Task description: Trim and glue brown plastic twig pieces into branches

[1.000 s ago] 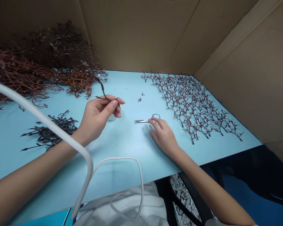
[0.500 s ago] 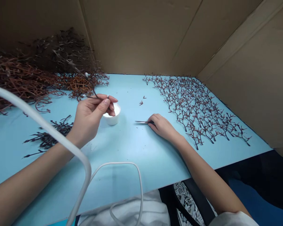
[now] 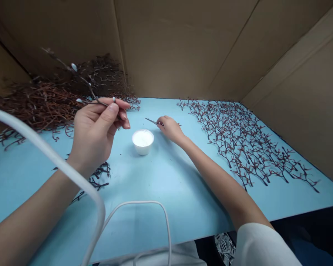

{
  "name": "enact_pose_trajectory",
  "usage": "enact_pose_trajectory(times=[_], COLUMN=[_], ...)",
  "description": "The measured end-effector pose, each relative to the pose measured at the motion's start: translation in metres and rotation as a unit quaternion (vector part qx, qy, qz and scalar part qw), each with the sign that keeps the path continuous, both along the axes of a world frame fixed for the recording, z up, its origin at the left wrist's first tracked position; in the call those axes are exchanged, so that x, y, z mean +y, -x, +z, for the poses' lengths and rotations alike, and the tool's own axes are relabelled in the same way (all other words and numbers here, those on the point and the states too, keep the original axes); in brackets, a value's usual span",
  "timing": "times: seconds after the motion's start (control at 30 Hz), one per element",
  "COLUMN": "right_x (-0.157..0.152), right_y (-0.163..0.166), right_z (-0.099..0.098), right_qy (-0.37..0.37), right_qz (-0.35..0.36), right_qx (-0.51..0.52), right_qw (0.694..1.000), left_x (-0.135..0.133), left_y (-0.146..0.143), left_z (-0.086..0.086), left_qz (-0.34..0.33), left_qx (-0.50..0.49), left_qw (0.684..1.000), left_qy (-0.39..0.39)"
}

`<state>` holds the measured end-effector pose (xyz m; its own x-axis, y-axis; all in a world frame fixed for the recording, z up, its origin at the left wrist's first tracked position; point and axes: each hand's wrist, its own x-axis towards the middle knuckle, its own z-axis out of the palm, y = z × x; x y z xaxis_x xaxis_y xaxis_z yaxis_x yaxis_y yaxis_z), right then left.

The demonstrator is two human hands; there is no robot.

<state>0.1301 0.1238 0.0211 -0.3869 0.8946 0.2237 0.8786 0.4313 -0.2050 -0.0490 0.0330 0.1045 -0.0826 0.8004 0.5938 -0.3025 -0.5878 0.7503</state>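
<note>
craft workbench: cardboard screens (image 3: 183,48), sorted twig rows (image 3: 238,140).

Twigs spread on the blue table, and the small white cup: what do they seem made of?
The twigs look like moulded plastic: near-identical forks, uniform dark red-brown. The left hand pinches one. The cup seems matte white plastic or foam; hard to tell which.

Head camera looks forward and down, close over the table (image 3: 166,184)
</note>
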Motion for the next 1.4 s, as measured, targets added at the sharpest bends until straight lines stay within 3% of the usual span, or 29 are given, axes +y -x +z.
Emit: enact_pose_trajectory(times=[0.2,0.33,0.47,0.57,0.67,0.77,0.87,0.97,1.07,1.17,1.27,1.4], right_x=[0.040,0.045,0.040,0.018,-0.024,-0.071,-0.099,-0.111,-0.128,-0.156,-0.174,-0.152], right_y=[0.042,0.054,0.056,0.040,0.005,-0.036,-0.059,-0.045,-0.004,0.036,0.055,0.056], right_z=[-0.009,-0.020,-0.015,-0.001,0.006,-0.005,-0.029,-0.048,-0.052,-0.041,-0.023,-0.008], right_qy=[0.003,0.000,0.000,-0.005,-0.008,0.011,0.052,0.064,0.081,0.101,0.129,0.112], right_qz=[0.015,0.004,0.001,0.005,0.022,0.064,0.095,0.087,0.124,0.191,0.281,0.280], right_qx=[-0.012,-0.018,-0.007,0.009,0.017,0.010,-0.043,-0.077,-0.065,-0.041,-0.017,0.016], right_qw=[1.000,1.000,1.000,1.000,1.000,0.998,0.993,0.991,0.987,0.975,0.951,0.953], left_x=[0.002,0.004,0.005,0.004,0.002,0.002,0.000,-0.006,-0.018,-0.031,-0.042,-0.060], left_y=[0.009,0.010,0.010,0.010,0.010,0.010,0.009,0.006,0.004,0.004,0.008,0.020], left_z=[0.004,0.003,-0.001,-0.001,0.001,0.004,0.007,0.011,0.016,0.021,0.025,0.025], left_qz=[0.006,-0.009,-0.015,-0.008,0.000,0.012,0.005,-0.004,-0.015,-0.026,-0.027,-0.005], left_qx=[0.008,-0.003,0.001,-0.001,0.002,0.005,0.000,-0.014,-0.015,-0.005,-0.004,-0.032], left_qw=[0.999,1.000,1.000,1.000,0.999,0.999,0.999,0.999,0.999,0.998,0.997,0.998], left_qy=[-0.033,-0.013,-0.008,-0.024,-0.035,-0.042,-0.044,-0.038,-0.046,-0.061,-0.067,-0.046])
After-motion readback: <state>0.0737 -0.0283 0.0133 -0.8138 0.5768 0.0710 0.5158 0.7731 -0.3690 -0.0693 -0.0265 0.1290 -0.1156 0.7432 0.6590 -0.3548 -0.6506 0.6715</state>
